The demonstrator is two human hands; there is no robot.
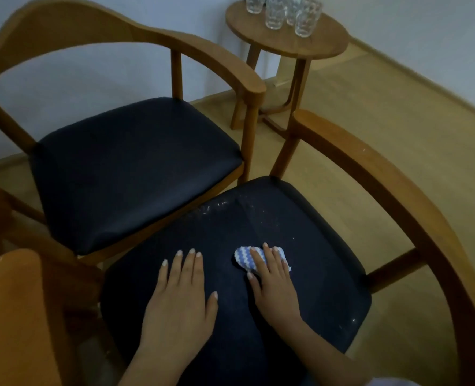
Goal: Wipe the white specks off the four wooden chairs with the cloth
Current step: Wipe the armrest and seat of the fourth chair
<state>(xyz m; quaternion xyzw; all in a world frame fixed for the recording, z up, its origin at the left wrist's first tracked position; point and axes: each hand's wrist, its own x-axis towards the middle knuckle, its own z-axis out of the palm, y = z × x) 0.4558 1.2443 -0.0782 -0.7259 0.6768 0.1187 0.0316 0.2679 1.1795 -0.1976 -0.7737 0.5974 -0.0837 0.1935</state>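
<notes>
Dark seat [230, 227], right hand [272, 282] pressing cloth [243, 257] mid-seat

left hand [179, 296]: flat, palm down, fingers straight, spread | right hand [272, 277]: palm down, fingers straight, pressing

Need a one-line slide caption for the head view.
Right hand presses a blue-and-white cloth on the near chair's dark seat, left hand flat beside it; white specks dot its far edge.

I'm seeing the blue-white zigzag cloth [245, 257] lying bunched, centre-right of frame, on the dark seat of the near chair [314, 288]. White specks [217, 206] are sitting along its far edge. Second chair [136, 168] is standing upper left.
</notes>
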